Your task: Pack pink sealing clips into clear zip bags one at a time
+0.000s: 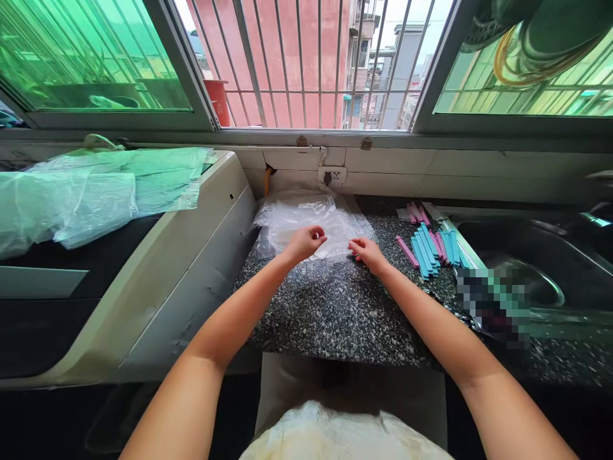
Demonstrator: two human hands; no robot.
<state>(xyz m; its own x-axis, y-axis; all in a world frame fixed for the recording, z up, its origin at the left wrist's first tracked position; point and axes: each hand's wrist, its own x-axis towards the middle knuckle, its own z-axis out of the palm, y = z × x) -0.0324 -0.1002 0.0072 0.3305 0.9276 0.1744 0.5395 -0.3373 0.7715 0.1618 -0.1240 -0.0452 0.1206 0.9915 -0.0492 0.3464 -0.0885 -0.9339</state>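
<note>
Clear plastic bags [306, 214] lie in a loose, crumpled pile on the speckled black counter, below the wall socket. My left hand [304, 243] is over the front of the pile, its fingers curled toward the thumb in a pinch. Just to the right, my right hand [368, 253] pinches at the pile's right front edge. A thin clear bag appears to be between the two hands, though its edges are hard to make out. Right of my right hand lie several blue strips [424, 249] and pink strips [407, 252], flat and bundled together.
A sink [517, 275] is set in the counter at the right, with a blurred-out item [493, 306] at its near edge. To the left stands a bulky cream-and-black appliance [191, 255] with green and clear plastic sheeting [119, 191] on top. Behind are a socket [332, 175] and a barred window.
</note>
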